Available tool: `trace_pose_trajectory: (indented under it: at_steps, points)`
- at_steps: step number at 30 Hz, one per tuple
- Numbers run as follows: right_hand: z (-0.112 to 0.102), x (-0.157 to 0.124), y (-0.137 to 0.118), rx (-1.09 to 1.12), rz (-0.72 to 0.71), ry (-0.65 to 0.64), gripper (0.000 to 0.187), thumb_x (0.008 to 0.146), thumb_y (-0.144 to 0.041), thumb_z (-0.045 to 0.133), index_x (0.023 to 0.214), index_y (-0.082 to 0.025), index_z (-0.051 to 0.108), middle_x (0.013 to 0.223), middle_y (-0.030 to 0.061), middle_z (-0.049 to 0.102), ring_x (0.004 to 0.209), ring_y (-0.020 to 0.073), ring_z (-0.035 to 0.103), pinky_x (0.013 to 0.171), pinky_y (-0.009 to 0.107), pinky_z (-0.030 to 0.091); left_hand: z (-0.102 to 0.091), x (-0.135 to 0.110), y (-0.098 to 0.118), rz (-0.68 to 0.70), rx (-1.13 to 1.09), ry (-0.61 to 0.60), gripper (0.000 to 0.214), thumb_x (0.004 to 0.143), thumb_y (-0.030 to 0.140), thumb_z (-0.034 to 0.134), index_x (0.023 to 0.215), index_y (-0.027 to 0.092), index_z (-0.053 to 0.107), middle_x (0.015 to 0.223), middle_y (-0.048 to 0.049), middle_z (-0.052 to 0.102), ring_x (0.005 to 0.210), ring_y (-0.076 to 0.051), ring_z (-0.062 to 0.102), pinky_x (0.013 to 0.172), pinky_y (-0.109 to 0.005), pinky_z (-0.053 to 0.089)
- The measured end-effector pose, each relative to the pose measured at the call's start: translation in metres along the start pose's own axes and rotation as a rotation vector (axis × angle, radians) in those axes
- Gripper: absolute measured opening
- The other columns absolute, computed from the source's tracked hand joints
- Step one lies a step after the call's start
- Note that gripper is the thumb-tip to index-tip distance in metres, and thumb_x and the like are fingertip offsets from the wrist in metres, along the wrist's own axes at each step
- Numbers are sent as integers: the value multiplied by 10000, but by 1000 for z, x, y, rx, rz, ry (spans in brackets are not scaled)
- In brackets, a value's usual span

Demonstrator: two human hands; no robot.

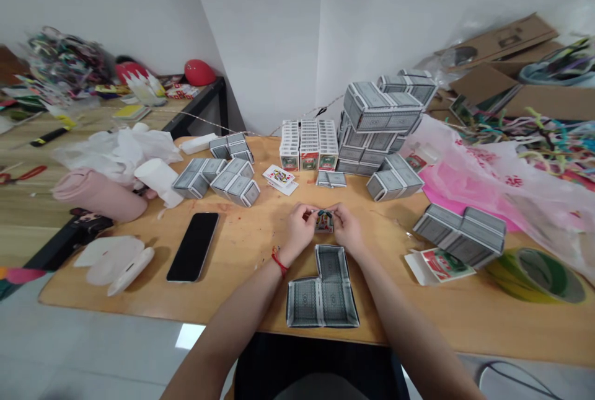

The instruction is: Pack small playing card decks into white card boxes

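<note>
Fingers of the left hand [300, 227] and right hand [348, 228] pinch opposite edges of a small, multicoloured printed playing card [324, 221], positioned between both hands. Nearer the wearer lies a grey-patterned, L-shaped block of folded cards [333, 293]. Beyond stand three stacks of white-edged card boxes [309, 144] on a tan wooden table [246, 245].

The left hand [300, 227] and right hand [348, 227] partly cover the playing card [324, 222], its markings too small to read.
</note>
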State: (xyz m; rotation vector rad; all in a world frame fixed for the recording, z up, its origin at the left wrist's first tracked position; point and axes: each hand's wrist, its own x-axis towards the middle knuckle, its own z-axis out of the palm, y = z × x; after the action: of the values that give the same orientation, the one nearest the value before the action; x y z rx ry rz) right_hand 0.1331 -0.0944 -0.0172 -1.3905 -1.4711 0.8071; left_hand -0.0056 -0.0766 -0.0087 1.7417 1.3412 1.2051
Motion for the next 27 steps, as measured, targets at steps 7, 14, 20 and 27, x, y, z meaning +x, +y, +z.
trace_pose_trajectory:
  at_steps: [7,14,20,27]
  points:
    - [0,-2,-6,-26,4,33,170,767,-267,413,821,-233,570,767,28,640,709,185,574,637,293,435,1,-1,0,15,25,38,82,750,130,502,723,160,573,749,-22,580,751,-133,542,684,-253,429]
    - [2,-1,-6,18,47,63,164,767,-370,464,815,-240,551,743,38,644,695,198,589,635,314,450,-5,-3,3,129,60,10,161,798,103,418,808,170,565,810,-37,569,798,-142,530,714,-267,423]
    - [-1,-6,-15,24,-39,137,198,735,-423,547,767,-231,582,742,34,649,711,186,599,693,310,459,-14,-6,12,296,154,-53,146,836,161,398,850,175,543,849,-57,550,835,-158,506,739,-299,421]
    - [-3,-10,-15,-128,-114,96,180,815,-345,438,865,-243,577,810,38,655,757,190,614,700,306,457,-16,-3,11,358,203,-82,129,837,190,413,873,180,537,856,-57,546,849,-164,503,767,-322,419]
